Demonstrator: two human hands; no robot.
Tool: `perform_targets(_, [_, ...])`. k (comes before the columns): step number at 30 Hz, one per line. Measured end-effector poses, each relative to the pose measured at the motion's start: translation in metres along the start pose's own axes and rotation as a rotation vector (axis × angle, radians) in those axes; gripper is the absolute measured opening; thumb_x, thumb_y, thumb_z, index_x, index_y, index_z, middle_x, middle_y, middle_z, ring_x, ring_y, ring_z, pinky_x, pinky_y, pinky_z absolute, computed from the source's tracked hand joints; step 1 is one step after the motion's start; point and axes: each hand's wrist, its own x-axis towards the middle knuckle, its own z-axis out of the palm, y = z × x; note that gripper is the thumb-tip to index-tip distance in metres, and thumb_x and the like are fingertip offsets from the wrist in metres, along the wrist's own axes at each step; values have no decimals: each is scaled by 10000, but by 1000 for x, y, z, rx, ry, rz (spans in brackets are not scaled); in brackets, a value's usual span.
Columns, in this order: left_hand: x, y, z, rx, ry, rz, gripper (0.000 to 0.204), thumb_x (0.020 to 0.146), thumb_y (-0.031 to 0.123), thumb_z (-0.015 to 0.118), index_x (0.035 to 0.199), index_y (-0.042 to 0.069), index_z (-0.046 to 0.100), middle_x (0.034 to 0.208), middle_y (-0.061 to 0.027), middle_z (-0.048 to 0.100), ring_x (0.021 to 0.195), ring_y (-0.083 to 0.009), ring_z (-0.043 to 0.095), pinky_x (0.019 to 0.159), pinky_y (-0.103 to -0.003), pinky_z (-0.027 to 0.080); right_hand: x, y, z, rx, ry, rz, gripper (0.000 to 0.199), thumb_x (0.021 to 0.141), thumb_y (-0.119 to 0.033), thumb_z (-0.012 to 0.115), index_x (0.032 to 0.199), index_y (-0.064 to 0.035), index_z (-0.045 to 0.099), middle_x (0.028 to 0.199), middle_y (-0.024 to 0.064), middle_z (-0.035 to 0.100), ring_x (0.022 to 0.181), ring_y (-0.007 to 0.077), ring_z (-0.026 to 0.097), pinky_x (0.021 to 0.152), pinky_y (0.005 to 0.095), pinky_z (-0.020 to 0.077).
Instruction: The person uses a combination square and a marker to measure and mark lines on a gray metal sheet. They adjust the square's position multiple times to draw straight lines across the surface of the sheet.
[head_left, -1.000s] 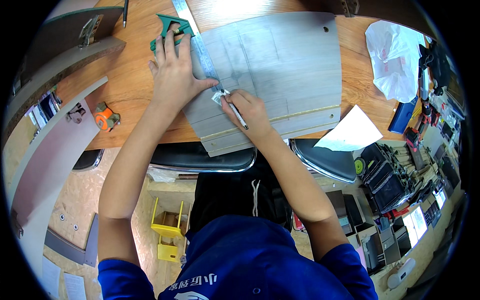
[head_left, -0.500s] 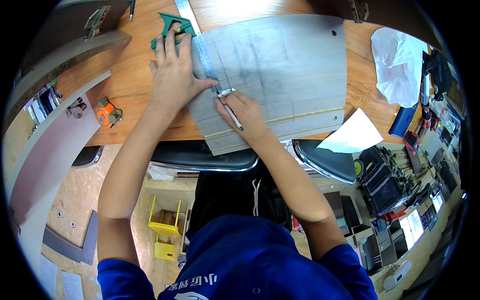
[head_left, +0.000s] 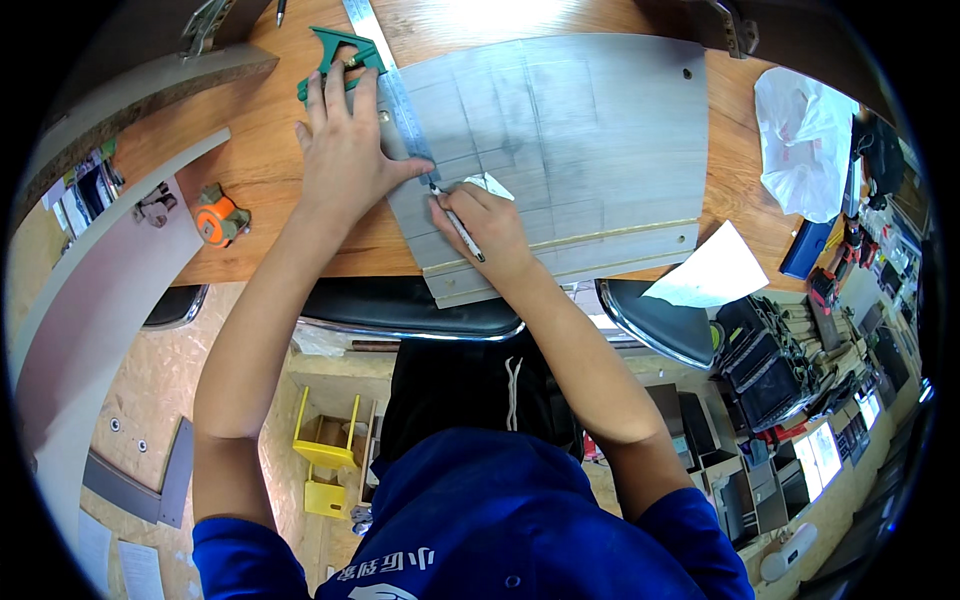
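A grey wood-grain panel [head_left: 580, 140] lies on the wooden workbench [head_left: 260, 170], with faint pencil lines across it. My left hand [head_left: 345, 150] presses flat on a green-handled square whose metal ruler blade [head_left: 395, 95] runs along the panel's left edge. My right hand [head_left: 485, 225] grips a pencil [head_left: 455, 218], its tip touching the panel right beside the ruler blade. A small piece of white paper [head_left: 490, 185] sits just above my right hand's knuckles.
An orange tape measure [head_left: 218, 215] lies on the bench at left. A white plastic bag [head_left: 805, 140] and a white paper sheet [head_left: 710, 270] are at right. Two black stool seats [head_left: 400, 305] sit below the bench edge. Boards lean at left; tools crowd the right.
My right hand with the pencil has slid a little up along the ruler blade, toward my left hand. My left hand stays pressed on the square.
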Motion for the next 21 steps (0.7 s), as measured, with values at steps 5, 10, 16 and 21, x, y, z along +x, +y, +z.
perform_targets(5, [-2,-4,-1,0,-6,12,1118,510,445,928,1408,39,400,1481,-255,307,1395,-482,253,936,-712,402,-1,4,2,24,-9,8,173,769,0,740,766,-14,567,715,130,602,614,312,617,536,360,480])
perform_targets(10, [-2,-6,1,23,5,21,1124,505,459,925,1410,40,406,1476,-260,316,1389,-485,261,945,-690,397,0,7,-7,31,-48,29,160,766,7,732,786,-9,573,715,144,609,608,318,619,538,353,483])
perform_targets(16, [-3,-5,2,9,21,24,1120,501,467,923,1406,38,421,1470,-269,321,1384,-494,264,958,-665,394,1,5,-22,36,-9,83,145,776,0,719,793,-7,575,718,151,604,633,337,625,547,375,487])
perform_targets(21, [-2,-3,3,13,31,46,1110,500,458,924,1402,32,436,1469,-269,323,1383,-495,266,972,-641,396,0,8,-32,20,7,74,139,778,0,717,796,-9,579,725,150,606,613,328,618,537,369,482])
